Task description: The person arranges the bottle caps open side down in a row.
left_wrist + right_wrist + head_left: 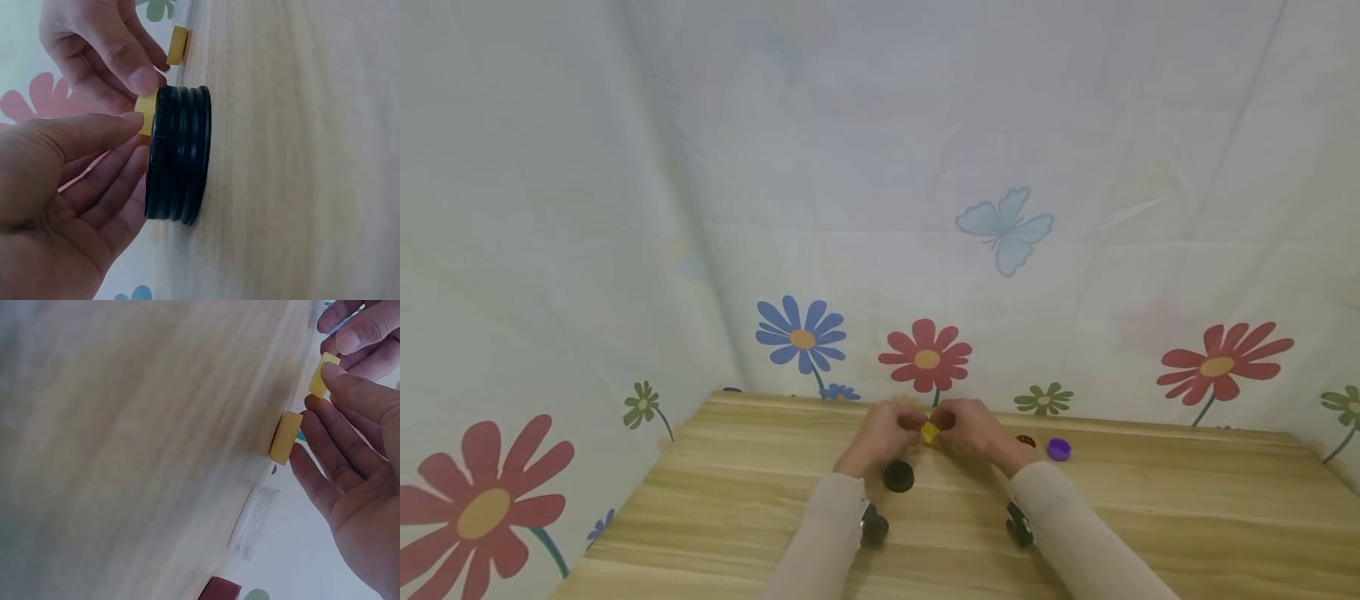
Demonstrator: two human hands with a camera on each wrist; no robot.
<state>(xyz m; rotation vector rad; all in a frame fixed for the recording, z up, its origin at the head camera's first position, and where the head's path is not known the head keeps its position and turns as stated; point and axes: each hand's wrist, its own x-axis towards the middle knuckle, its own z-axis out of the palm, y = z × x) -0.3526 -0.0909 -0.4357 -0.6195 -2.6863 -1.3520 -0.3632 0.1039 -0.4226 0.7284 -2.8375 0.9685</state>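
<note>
In the head view my left hand (883, 433) and right hand (973, 429) meet over the far part of the table, around a small yellow cap (930, 432). Up close in the left wrist view, the thumbs of both hands lie on the yellow cap (146, 114), and each hand pinches it. The left hand's other fingers are partly hidden behind a black ridged lid (180, 156), which stands nearer the camera. A second yellow cap (286, 437) rests on the table beside the right hand's fingertips.
A clear ridged cap (253, 520) and a dark red cap (220, 590) stand along the table to the right. Farther right is a purple cap (1059, 449). Behind the wooden table (760, 500) hangs a flowered cloth (865, 208).
</note>
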